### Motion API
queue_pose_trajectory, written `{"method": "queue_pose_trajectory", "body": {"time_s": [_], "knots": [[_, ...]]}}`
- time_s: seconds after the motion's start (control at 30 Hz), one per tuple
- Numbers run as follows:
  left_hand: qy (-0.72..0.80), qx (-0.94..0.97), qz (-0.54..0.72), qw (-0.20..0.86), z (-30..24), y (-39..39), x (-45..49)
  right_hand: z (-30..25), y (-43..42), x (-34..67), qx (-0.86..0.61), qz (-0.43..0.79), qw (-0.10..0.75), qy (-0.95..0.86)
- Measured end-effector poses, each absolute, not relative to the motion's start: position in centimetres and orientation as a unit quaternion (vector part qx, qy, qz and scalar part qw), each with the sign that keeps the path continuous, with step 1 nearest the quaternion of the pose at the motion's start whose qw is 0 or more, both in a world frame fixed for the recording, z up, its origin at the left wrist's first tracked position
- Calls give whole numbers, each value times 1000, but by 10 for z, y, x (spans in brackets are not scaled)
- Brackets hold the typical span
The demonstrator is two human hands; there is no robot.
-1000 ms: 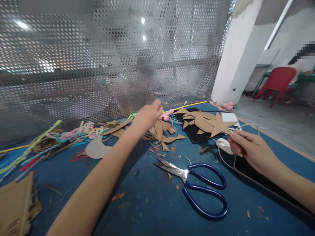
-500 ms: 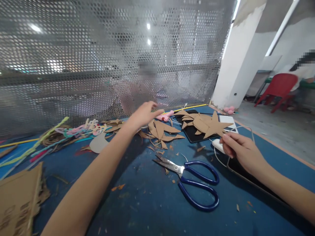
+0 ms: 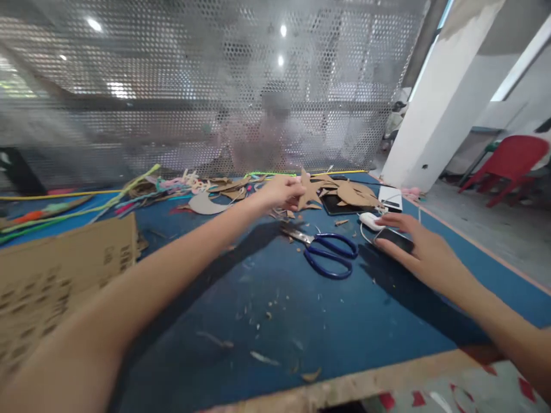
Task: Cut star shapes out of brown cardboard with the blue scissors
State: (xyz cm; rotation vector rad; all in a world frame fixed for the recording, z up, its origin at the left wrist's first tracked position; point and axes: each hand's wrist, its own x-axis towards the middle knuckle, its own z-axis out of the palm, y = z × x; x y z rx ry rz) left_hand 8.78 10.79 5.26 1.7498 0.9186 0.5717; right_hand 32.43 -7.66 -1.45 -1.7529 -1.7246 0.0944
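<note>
My left hand (image 3: 279,192) reaches far across the blue table (image 3: 301,321) and pinches a brown cardboard star-shaped cut-out (image 3: 309,190), lifting it off the scraps. My right hand (image 3: 415,252) lies flat with fingers stretched out on a dark phone (image 3: 394,239), beside a white charger (image 3: 370,220) and its cable. Blue-handled scissors (image 3: 327,255) lie between the two hands, blades pointing left.
More cardboard cut-outs (image 3: 350,194) lie on a black tablet at the back. Coloured pipe cleaners (image 3: 142,189) and a grey crescent (image 3: 204,203) sit back left, a cardboard sheet (image 3: 64,269) at left. A perforated metal screen (image 3: 206,86) walls the far edge, a person behind it.
The view pulled back and tilted. My left hand closed on a cardboard cut-out and raised it. My right hand let go of the white cable and flattened onto the phone.
</note>
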Motion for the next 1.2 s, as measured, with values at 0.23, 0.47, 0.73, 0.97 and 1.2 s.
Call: {"method": "queue_pose_trajectory", "body": {"time_s": [0.23, 0.47, 0.73, 0.97, 1.2], "knots": [[543, 771, 165, 288, 60, 98, 0, -54, -152, 388, -708, -95, 265, -647], [482, 865, 133, -29, 28, 79, -27, -82, -142, 410, -749, -9, 286, -597], [310, 937, 46, -155, -14, 56, 31, -70, -110, 365, -792, -133, 204, -559], [318, 927, 49, -191, -18, 58, 41, -70, -111, 352, -768, -133, 219, -587], [377, 912, 67, -148, -16, 54, 49, -80, -129, 374, -706, -152, 275, -635]]}}
